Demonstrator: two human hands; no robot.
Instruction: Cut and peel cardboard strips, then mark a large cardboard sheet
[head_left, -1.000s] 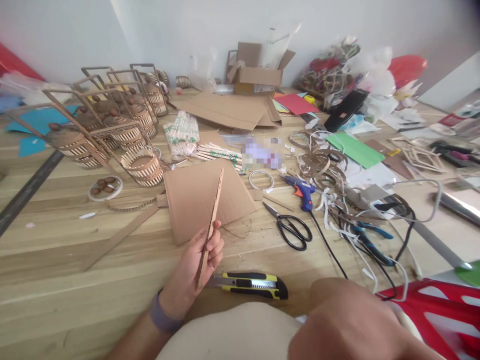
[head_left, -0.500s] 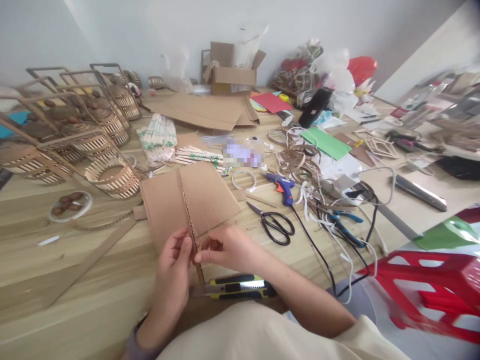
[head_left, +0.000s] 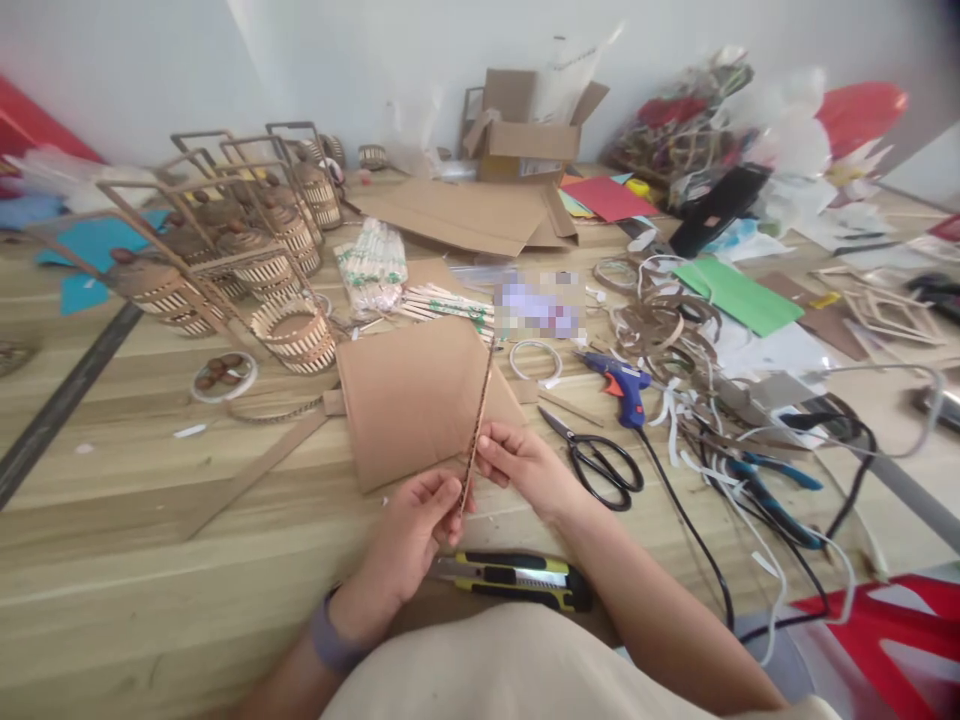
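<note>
The left hand (head_left: 414,530) curls around the near end of a cardboard strip (head_left: 478,415), thumb and fingertips pressed against its flat sides. The right hand (head_left: 526,468) pinches the same strip from the right, a little farther up, fingers bent and close together. The strip is long, thin and brown, and stands on edge, so its wavy corrugated core faces the camera. It tilts away from the person, with its far end over a flat sheet of brown cardboard (head_left: 409,400) lying on the table (head_left: 150,560). A grey band (head_left: 330,638) circles the left wrist.

Just near of both hands lies a yellow and black utility knife (head_left: 517,578) with its metal blade out, pointing left. To the right of the right hand are black-handled scissors (head_left: 598,462), and beyond them a blue glue gun (head_left: 627,384) with an orange trigger and a black cord trailing toward the near right. A white tape ring (head_left: 534,358) sits just beyond the sheet's far right corner.

To the left, another long cardboard strip (head_left: 247,472) lies flat on the pale wood planks. Farther left stand round slatted baskets (head_left: 294,338) with tall frame handles, and a small ring (head_left: 223,372) holding brown beads. Behind the sheet are a wrapped bundle of sticks (head_left: 373,265), flattened cardboard (head_left: 465,212) and an open box (head_left: 525,135). A tangle of curled paper strips (head_left: 664,330) crowds the right side, next to green paper (head_left: 739,296).
</note>
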